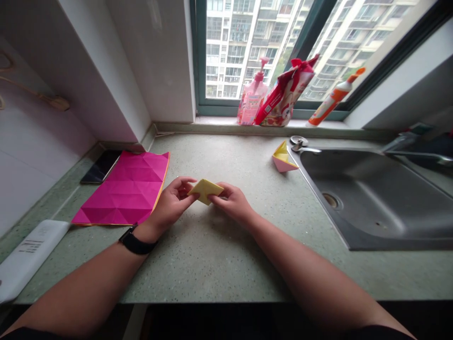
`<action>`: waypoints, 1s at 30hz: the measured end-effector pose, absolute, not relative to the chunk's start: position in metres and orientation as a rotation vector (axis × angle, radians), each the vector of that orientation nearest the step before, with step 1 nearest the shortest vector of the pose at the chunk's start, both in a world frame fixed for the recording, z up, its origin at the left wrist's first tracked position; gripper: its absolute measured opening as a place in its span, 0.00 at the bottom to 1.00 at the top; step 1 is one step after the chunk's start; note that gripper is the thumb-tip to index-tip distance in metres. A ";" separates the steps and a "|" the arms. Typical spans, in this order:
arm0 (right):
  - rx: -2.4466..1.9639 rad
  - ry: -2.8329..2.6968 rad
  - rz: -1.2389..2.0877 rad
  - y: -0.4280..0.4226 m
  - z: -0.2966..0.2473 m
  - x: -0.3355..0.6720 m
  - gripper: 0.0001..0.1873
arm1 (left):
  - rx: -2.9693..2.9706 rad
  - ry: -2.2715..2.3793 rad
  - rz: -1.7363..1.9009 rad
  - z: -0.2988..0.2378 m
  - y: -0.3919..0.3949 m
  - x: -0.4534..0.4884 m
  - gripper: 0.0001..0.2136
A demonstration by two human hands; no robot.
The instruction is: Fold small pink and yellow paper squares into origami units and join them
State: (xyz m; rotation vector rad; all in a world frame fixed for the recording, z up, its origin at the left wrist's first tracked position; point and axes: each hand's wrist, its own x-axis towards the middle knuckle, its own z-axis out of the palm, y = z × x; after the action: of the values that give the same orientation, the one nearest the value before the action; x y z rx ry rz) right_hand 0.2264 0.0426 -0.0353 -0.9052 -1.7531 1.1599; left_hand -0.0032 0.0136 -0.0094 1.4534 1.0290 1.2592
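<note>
Folded yellow paper triangle [205,191] held between both hands at centre of view, apparently just above the desk [226,269]; gap under it hard to judge. Left hand [171,204] and right hand [231,203] gripped opposite ends. Fingers of left hand [186,185] curled over one end, fingers of right hand [220,191] pinched the other; each set closed on the paper, inner layers hidden. Judged light, thin and fairly stiff along creases, but soft at free corners and easily crushed. Best held by pinching near folded edges, with light pressure. Black watch band [137,241] on left wrist.

Creased magenta paper sheet [123,189] lay flat left of left hand, yellow showing along its edge. Black phone [101,166] lay partly beneath its far corner, white plastic strip [31,259] at near left. Pink-and-yellow folded paper piece [284,158] stood right of centre, beside steel sink [371,198]. On window ledge [269,123]: pink pump bottle [252,97], red-and-white pouch [285,94], orange-and-white tube [334,97]. High-rise apartment blocks showed through window [247,47]
</note>
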 end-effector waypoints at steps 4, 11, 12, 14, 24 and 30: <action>-0.858 -1.783 0.904 0.038 -0.026 0.227 0.05 | 1.621 1.050 1.177 -0.003 0.011 -0.003 0.15; -0.791 -1.813 0.869 0.030 -0.020 0.224 0.09 | 1.888 1.112 1.033 0.008 0.006 -0.001 0.14; -0.787 -1.827 0.880 0.030 -0.020 0.223 0.09 | 1.888 1.126 1.033 0.008 0.005 -0.001 0.15; -0.774 -1.851 0.896 0.031 -0.020 0.223 0.09 | 1.890 1.153 1.047 0.007 0.005 -0.001 0.17; -0.731 -1.990 0.623 0.034 -0.024 0.232 0.05 | 1.830 1.021 1.212 0.005 0.002 0.002 0.18; -0.752 -2.065 0.564 0.032 -0.020 0.249 0.06 | 1.871 0.939 1.198 -0.003 0.003 0.009 0.10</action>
State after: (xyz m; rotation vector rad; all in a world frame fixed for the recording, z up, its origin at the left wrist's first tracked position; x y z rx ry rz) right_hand 0.2490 0.0315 -0.0196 -0.7522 -2.0646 0.5637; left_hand 0.0087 0.0028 -0.0026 1.8712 0.9391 1.1975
